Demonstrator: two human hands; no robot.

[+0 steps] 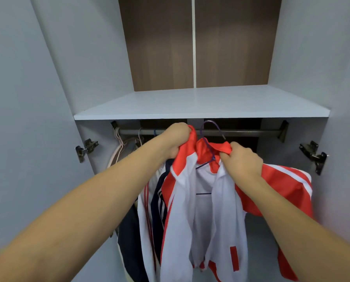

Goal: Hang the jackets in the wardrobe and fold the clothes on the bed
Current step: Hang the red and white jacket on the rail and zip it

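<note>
Both hands clench the jacket (202, 200) at its red collar: left hand (177, 139) high, right hand (242, 159) lower. The hanger (209, 151) hook rises between them, just at the rail (251, 132) running left-right behind the left hand.

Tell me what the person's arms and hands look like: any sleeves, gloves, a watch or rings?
Both arms are bare for their whole visible length, so no sleeves show. The left hand and right hand wear no gloves. No watch, bracelet or ring shows on either wrist or on the visible fingers.
</note>
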